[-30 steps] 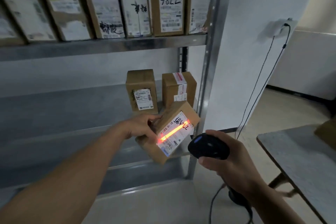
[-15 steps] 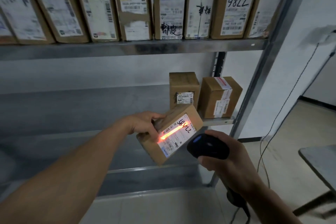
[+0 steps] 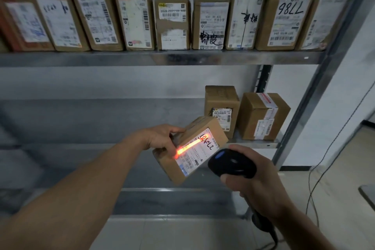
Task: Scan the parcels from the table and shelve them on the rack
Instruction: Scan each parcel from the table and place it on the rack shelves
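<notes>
My left hand (image 3: 160, 138) grips a small brown cardboard parcel (image 3: 168, 163) by its upper left end, tilted in front of the metal rack (image 3: 158, 59). A white label with handwritten digits faces me. An orange scan line glows across that label. My right hand (image 3: 261, 186) holds a black barcode scanner (image 3: 231, 163) just right of the parcel, its head pointing at the label. The scanner's handle and cable run down past my wrist.
Several labelled parcels (image 3: 172, 24) stand in a row on the upper shelf. Two brown boxes (image 3: 261, 114) sit at the right end of the middle shelf. A table corner (image 3: 368, 193) shows at the far right, and cables (image 3: 316, 170) hang along the white wall.
The view has swung left, so the rack fills more of the frame and the table has slid almost out at the right. Both hands keep parcel and scanner together; the scan line stays lit.
</notes>
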Motion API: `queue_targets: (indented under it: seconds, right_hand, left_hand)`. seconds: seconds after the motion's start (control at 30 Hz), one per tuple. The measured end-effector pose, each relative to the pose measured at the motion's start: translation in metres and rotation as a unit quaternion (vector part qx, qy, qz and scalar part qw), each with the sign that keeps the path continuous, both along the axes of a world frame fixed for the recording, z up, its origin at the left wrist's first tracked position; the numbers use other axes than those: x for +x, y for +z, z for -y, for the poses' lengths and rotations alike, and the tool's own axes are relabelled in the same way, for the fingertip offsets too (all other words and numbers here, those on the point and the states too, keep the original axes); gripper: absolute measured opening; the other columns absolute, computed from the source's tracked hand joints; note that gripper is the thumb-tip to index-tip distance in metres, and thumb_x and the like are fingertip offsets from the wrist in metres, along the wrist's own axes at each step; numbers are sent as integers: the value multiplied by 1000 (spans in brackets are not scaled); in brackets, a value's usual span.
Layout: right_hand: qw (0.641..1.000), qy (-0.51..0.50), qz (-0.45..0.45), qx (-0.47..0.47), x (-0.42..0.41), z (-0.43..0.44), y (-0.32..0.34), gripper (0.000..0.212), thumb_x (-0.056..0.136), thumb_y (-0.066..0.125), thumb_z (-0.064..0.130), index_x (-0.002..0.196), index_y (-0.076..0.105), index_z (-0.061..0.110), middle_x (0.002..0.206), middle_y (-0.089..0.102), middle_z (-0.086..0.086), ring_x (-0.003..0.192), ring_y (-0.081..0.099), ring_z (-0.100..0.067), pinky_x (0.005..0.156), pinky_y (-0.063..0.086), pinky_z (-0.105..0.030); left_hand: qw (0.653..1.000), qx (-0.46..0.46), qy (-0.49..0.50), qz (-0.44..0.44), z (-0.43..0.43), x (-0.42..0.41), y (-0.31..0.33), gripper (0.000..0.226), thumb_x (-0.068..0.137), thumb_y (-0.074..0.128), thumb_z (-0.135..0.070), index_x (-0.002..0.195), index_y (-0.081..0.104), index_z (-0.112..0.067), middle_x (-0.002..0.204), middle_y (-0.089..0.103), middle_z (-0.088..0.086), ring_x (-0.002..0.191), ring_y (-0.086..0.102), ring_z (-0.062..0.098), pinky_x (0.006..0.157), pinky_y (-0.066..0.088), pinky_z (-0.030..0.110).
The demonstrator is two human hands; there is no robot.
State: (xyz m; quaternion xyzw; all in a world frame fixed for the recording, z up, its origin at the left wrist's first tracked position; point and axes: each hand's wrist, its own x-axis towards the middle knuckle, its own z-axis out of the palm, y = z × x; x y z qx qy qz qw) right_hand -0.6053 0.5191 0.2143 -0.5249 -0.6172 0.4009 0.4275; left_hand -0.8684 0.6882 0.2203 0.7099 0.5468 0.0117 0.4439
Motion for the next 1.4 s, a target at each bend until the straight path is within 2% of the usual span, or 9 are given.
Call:
queue_targets:
  seconds: [0.17,0.43,0.6,0.73,1.0,1.1,1.23,1.3,1.4]
  right_hand:
    - [1000,-15,5,-8,11,-1,-3,76,51,84,40,124,65,38,107,72,21,96,69,-2,65,55,-19]
    - [999,-19,-25,19,37,3,3,82,47,84,44,125,62,37,107,73,20,100,66,7,74,49,-7]
    - [998,-40,-48,29,53,-4,2,61,63,90,20,117,66,36,101,73,24,96,66,8,72,48,-6]
    - [996,-61,-56,28,55,-17,-1,71,52,81,47,122,67,36,102,75,13,89,71,-11,77,58,-30]
    - [989,-129,-71,25,38,-64,-8,62,58,84,31,117,66,41,103,74,14,89,72,-18,69,60,-35]
    - [984,-161,-74,10,26,-83,-17,68,58,85,31,122,63,41,104,75,15,90,74,-19,65,61,-32]
    - [978,-193,-73,2,10,-100,-27,72,59,89,30,124,61,38,105,75,14,91,75,-20,70,61,-30]
    - [976,-205,-73,-9,4,-107,-31,69,60,94,25,118,61,42,103,75,16,91,75,-21,70,60,-30]
    - [972,-224,-64,-18,-3,-115,-34,64,55,95,22,104,67,54,101,76,17,88,76,-21,70,58,-32]
  left_hand:
    - [1000,4,25,1,12,5,1,98,72,82,1,154,38,-28,113,58,-11,103,58,8,78,47,20]
    - [992,25,111,51,40,12,-3,119,52,83,-10,154,25,-28,116,57,1,106,60,19,87,57,39]
    - [973,59,187,120,41,11,-23,138,49,86,-7,159,6,-27,119,52,-7,118,57,27,97,54,46]
    - [958,76,214,177,22,11,-34,148,47,89,1,160,0,-32,126,52,-6,123,56,28,98,54,51]
    - [937,152,210,234,-65,3,-67,122,56,85,21,136,16,-41,117,48,-19,109,56,13,69,57,21]
    - [945,156,192,215,-98,-3,-87,132,57,89,14,152,9,-31,129,43,-11,113,50,10,69,51,10]
    - [963,133,152,179,-130,-11,-119,154,46,96,-2,161,-6,-21,150,29,-4,131,40,15,97,53,44]
    - [963,131,142,190,-144,-11,-132,147,42,89,-6,159,5,-32,150,34,-4,128,45,13,88,58,46]
    - [956,141,155,206,-158,-3,-146,107,51,79,18,136,35,-30,112,59,-1,96,62,7,60,56,20]
